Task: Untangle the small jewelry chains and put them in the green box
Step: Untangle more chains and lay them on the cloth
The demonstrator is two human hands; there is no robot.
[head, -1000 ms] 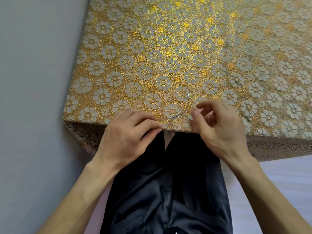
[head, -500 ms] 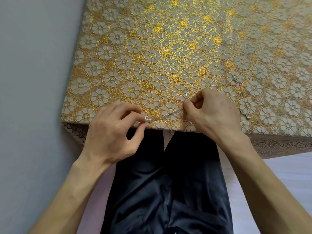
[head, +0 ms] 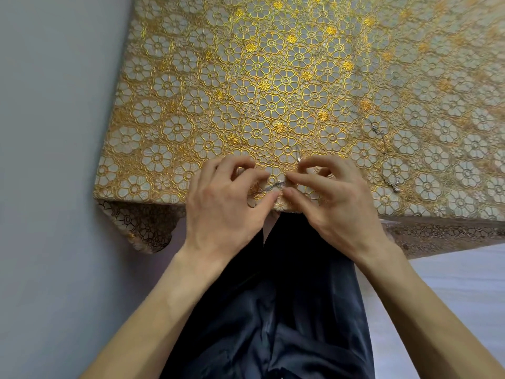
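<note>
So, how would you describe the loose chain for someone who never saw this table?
Start from the table covered with the gold flower-patterned cloth. To the right of the right hand, near the front edge, a thin silver chain lies stretched out. Unlike the other chain, which this hand and the left hand pinch, nothing touches it.

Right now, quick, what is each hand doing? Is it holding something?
Left hand: fingers curled, pinching the silver chain.
Right hand: fingers curled, pinching the same silver chain.
</note>
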